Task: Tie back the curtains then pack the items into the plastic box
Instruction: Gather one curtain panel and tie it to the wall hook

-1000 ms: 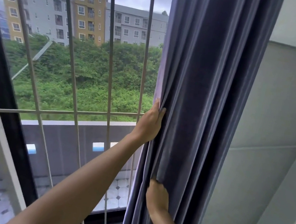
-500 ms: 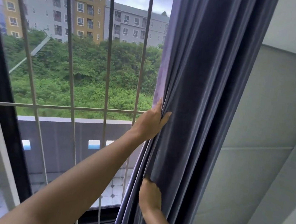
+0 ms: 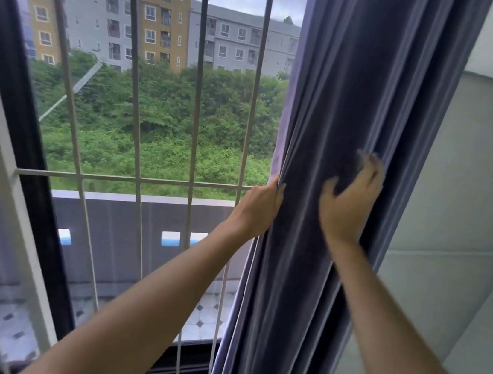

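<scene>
Left hand [image 3: 259, 209] grips the curtain [image 3: 343, 105] edge; right hand [image 3: 349, 197], fingers spread, blurred. Gather folds evenly before tying.

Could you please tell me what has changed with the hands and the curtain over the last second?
The right hand let go of the curtain's lower folds and rose up and to the right; it now spreads blurred across the front of the gathered fabric. The left hand stayed gripping the curtain's window-side edge at about the same height. The curtain remains bunched against the wall, not yet tied.
</scene>
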Demonstrator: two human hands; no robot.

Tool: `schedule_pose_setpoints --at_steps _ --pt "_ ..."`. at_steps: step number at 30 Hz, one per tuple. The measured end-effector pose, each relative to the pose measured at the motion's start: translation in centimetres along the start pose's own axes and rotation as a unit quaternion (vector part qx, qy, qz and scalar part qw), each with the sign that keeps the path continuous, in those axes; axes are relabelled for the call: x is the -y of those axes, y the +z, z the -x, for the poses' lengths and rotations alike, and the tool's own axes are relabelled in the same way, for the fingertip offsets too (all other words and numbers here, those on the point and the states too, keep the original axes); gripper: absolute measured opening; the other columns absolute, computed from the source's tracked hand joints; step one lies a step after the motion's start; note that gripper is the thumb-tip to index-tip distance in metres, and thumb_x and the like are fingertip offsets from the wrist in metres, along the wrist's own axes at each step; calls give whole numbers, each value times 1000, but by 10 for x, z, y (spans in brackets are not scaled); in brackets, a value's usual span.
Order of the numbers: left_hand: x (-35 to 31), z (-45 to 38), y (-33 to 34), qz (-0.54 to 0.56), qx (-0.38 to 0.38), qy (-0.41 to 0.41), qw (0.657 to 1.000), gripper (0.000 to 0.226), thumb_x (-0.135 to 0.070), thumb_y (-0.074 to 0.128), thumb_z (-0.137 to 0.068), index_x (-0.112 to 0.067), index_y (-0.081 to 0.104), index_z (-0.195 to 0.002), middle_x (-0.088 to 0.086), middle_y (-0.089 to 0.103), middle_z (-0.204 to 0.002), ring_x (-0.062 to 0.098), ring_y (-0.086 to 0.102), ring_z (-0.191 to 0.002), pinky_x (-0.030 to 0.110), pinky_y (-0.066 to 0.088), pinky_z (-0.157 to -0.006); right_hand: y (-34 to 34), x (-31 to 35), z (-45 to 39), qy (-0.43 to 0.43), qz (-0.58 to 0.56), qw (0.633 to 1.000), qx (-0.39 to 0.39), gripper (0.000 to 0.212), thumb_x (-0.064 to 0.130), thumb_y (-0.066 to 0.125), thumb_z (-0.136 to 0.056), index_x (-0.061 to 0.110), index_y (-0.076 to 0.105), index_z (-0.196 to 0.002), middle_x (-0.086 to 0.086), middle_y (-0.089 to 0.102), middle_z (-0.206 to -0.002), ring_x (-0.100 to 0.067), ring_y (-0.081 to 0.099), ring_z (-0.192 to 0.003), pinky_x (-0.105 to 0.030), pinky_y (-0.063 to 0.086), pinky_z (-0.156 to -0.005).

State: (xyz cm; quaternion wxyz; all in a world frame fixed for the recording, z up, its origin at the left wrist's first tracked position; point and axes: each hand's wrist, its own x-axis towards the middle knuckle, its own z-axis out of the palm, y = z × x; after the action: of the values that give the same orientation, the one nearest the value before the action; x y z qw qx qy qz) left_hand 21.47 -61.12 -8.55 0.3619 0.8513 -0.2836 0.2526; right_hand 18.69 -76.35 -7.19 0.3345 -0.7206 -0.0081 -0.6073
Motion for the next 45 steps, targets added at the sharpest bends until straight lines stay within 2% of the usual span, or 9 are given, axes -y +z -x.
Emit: schedule_pose_setpoints --at_steps 9,12,16,19,22,29,37,43,45 --pt "5 0 1 22 -9 0 1000 25 -24 31 -102 -7 49 -102 16 63 -72 34 56 -58 39 43 -55 1 -31 -53 183 0 976 118 78 21 68 -88 17 21 -149 -14 39 -143 -24 45 -124 -23 34 -92" --pt "7 -1 0 26 -13 -3 1000 21 -22 32 -103 -10 46 -92 15 57 -65 33 48 -51 37 36 -52 0 -43 -37 276 25 932 234 56 16 66 -89 5 41 -138 -18 57 -128 -28 59 -107 -22 41 -78" --pt "9 -1 4 46 -15 4 999 23 -22 31 -103 -8 49 -99 6 54 -63 25 47 -49 31 32 -53 5 -56 31 248 143 880 379 32 15 54 -96 -10 56 -116 -27 62 -118 -39 60 -105 -33 47 -81" --pt "11 -5 10 78 -6 10 997 34 -22 30 -103 -4 48 -125 11 64 -110 29 62 -98 31 47 -78 10 -66 93 231 197 849 432 32 20 39 -101 -5 56 -113 -29 62 -113 -42 60 -104 -41 48 -84" --pt "13 -9 15 100 2 -18 995 48 -25 26 -104 -11 24 -149 4 25 -156 15 24 -142 23 21 -114 12 -68 146 151 267 812 497 34 9 33 -99 2 49 -128 -16 65 -115 -33 63 -103 -38 52 -83" --pt "12 -14 27 149 -9 -73 986 49 -29 26 -103 -8 29 -147 8 36 -150 19 30 -140 41 27 -115 19 -48 182 106 253 829 488 48 2 27 -95 9 34 -142 -15 68 -111 -32 66 -100 -39 52 -80" --pt "6 -11 30 152 -7 -74 986 55 -40 24 -101 -11 26 -148 4 33 -152 16 26 -142 39 24 -117 17 -27 190 117 229 832 491 59 -4 26 -93 12 19 -149 -15 67 -110 -33 65 -99 -43 53 -81" --pt "8 -6 38 102 41 -44 993 78 -60 32 -92 -15 8 -151 9 28 -154 24 26 -142 44 28 -114 21 -15 190 115 234 820 509 38 -2 28 -94 4 50 -125 -15 66 -107 -33 63 -98 -40 50 -81" --pt "10 -6 39 64 46 -31 996 70 -47 35 -97 -9 10 -151 18 35 -149 33 33 -137 48 34 -109 23 -13 192 113 232 821 510 36 -1 28 -94 4 52 -121 -14 66 -107 -32 63 -98 -39 50 -81"
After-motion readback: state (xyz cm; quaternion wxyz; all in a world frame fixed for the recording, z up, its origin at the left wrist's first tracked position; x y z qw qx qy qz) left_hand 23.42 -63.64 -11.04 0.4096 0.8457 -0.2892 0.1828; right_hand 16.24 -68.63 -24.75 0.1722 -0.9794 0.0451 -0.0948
